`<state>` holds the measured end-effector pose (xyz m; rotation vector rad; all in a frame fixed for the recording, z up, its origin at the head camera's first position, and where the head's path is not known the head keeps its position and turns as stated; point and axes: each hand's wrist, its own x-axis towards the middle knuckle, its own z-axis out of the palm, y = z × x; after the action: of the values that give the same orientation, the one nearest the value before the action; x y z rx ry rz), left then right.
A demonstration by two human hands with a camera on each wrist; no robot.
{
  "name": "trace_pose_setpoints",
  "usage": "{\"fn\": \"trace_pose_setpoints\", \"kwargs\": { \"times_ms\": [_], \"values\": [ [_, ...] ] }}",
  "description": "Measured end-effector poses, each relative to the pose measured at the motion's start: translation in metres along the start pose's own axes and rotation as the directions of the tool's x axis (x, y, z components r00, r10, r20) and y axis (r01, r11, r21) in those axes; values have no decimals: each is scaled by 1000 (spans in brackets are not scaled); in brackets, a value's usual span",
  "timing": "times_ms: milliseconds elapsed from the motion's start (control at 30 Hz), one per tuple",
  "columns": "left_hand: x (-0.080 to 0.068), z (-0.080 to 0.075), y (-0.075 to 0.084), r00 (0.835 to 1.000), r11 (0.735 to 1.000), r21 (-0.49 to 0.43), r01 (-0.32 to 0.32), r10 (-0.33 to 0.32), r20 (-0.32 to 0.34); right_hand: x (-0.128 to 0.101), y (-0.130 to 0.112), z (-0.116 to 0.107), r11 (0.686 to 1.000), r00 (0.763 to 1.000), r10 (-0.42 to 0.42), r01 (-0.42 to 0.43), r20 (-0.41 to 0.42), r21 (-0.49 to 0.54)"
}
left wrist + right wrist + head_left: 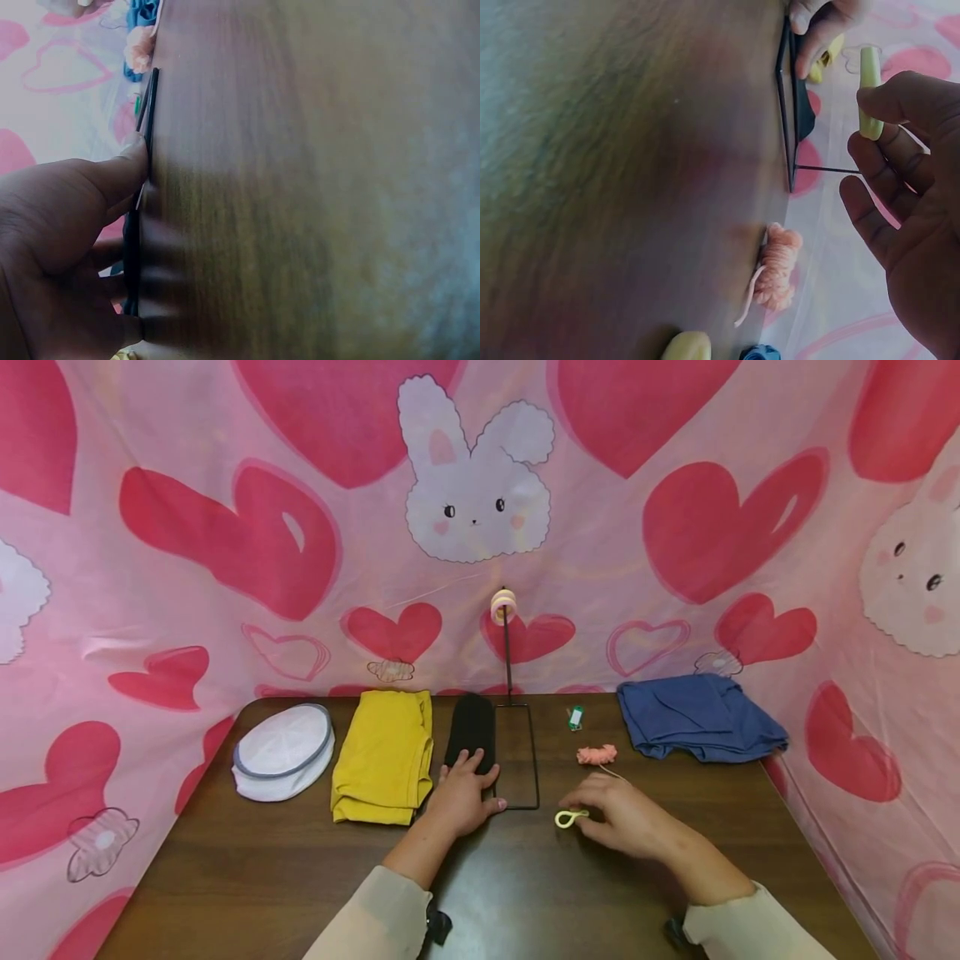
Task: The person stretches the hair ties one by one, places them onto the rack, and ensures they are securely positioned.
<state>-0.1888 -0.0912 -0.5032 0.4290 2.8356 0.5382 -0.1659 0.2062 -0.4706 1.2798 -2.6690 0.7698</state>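
Note:
My right hand (626,814) pinches a pale yellow hair tie (567,819) between thumb and fingers, above the table; the right wrist view shows the band (870,94) edge-on at the fingertips. With fingers spread, my left hand (461,797) rests on a black folded cloth item (471,727) and on the near left corner of a black wire stand's base (537,760). In the left wrist view, its thumb (135,154) touches the wire base. From that base rises a thin post, with pink and yellow hair ties (504,603) around its top.
Left of the stand lie yellow folded cloth (382,756) and a white round item with grey trim (285,743). To the right are a coral yarn bundle (597,755) with a loose end, a small green-and-white object (576,718) and blue folded cloth (690,718). A pink curtain (585,527) encloses the table.

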Motion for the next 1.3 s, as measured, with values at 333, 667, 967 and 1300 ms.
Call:
{"fn": "trace_pose_setpoints", "kwargs": {
  "times_ms": [333, 667, 967, 1300],
  "values": [
    [-1, 2, 0, 1000, 1000, -12, 2, -2, -3, 11, -6, -4, 1000, 1000, 5, -4, -9, 31],
    [1, 3, 1, 1000, 1000, 0, 10, -10, 8, 26, -14, -10, 999, 999, -15, 16, -48, 33],
    [2, 2, 0, 1000, 1000, 4, 1, -1, 10, 38, -23, -22, 1000, 991, -17, 19, -136, 12],
    [3, 2, -1, 1000, 1000, -3, -2, 2, 5, 61, -37, -51, 988, 936, -146, 155, -322, 4]
  ]
}}
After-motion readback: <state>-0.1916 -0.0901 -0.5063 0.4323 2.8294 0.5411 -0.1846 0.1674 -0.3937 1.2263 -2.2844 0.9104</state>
